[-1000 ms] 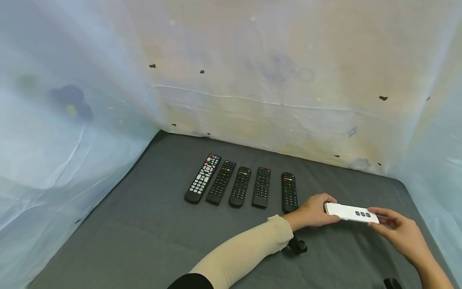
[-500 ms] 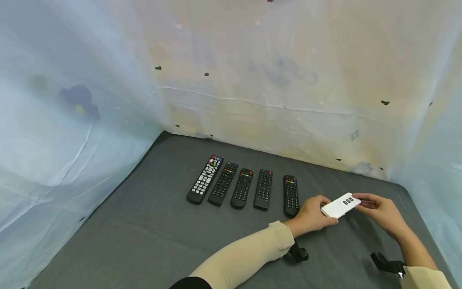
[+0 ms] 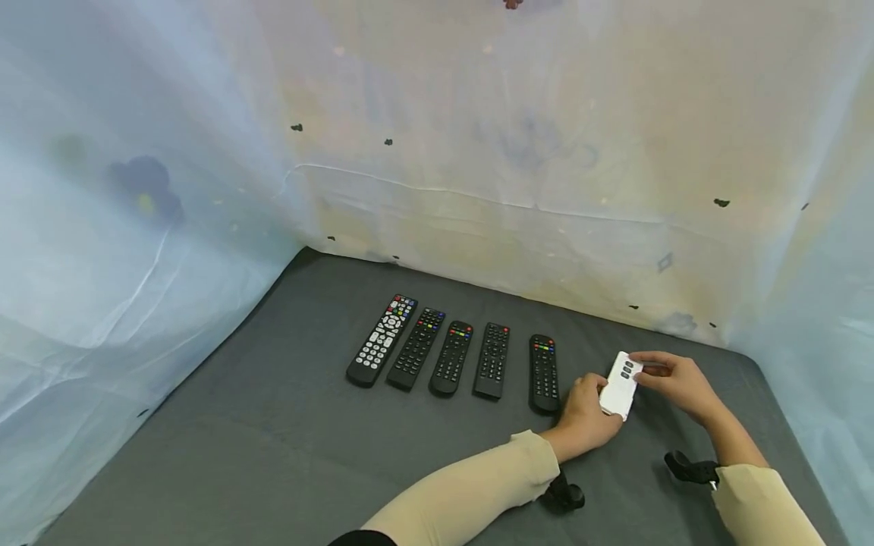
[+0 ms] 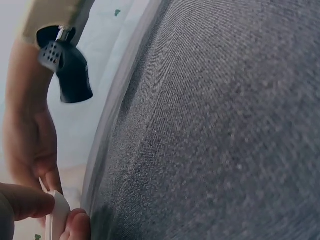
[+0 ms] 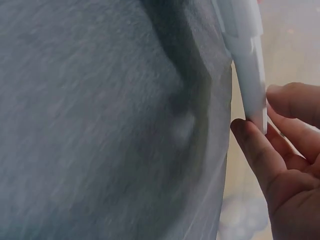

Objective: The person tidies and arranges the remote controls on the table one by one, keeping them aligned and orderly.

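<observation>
A white remote control (image 3: 617, 393) with three grey buttons is held between both hands, over the right part of the table. My left hand (image 3: 587, 418) pinches its near end between thumb and fingers. At the far end, beside the buttons, my right hand (image 3: 674, 384) has thumb and fingers on it. The right wrist view shows the remote's edge (image 5: 252, 75) with a step partway along its body, and the right thumb (image 5: 290, 102) against one face. In the left wrist view the left thumb (image 4: 30, 201) presses on the remote's end (image 4: 60, 215).
Several black remotes lie in a row left of the hands, from one with white buttons (image 3: 382, 341) to one near the left hand (image 3: 544, 375). Under everything is a dark grey cloth (image 3: 273, 447). Pale patterned curtains (image 3: 478, 174) hang around the table's edges.
The white remote has swung from lying sideways to pointing away, and looks shorter. My right hand has moved left and farther away with its end. My left hand has shifted slightly left.
</observation>
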`<state>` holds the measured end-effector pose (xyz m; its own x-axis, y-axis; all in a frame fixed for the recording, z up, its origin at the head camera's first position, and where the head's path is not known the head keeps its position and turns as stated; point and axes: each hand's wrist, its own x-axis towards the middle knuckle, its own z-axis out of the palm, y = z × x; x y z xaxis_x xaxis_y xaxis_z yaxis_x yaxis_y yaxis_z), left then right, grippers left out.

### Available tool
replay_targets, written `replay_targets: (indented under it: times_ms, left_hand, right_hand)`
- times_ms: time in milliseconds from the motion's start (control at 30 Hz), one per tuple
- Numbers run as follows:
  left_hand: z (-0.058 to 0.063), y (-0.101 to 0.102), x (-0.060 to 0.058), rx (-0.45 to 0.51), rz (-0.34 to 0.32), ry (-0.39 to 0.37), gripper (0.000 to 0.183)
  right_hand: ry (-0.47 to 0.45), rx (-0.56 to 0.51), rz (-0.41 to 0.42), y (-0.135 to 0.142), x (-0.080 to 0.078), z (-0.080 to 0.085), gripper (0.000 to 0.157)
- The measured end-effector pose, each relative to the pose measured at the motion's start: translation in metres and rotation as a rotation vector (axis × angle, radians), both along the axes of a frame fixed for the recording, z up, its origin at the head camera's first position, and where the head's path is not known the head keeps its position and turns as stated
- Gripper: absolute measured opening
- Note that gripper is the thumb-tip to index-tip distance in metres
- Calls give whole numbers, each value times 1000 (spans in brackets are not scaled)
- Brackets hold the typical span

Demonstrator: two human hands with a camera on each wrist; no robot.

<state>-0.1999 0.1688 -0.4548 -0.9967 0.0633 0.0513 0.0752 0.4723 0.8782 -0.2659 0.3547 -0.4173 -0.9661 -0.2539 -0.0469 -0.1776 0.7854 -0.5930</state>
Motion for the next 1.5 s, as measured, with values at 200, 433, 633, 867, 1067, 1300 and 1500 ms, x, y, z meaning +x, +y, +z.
replay_targets:
  times_ms: [200,433,633,867,1067,1300,1500]
  left_hand:
    - [-1,-2,-2,28,76,-38,47]
    - [-3,-7,-5,45,120,-45,48]
    - [-3,-6,-3,21,125,-98,48]
    - [0,-3,-2,-57,124,-116,52]
    - [3,-3,-4,-132,92,-111,53]
    - [8,-28,-3,-177,10,-47,41]
    - [18,-80,-10,-179,-91,98,38]
  right_hand:
    - [4,-7,39,-19,-16,-4,45]
    - [24,-18,103,-34,-28,-7,41]
    - [9,-12,105,-35,-30,-14,41]
    - [21,12,111,-35,-29,-16,40]
    - [11,34,102,-36,-28,-18,40]
    - [71,79,36,-38,-15,-10,37]
    - [146,97,-23,-49,-2,7,38]
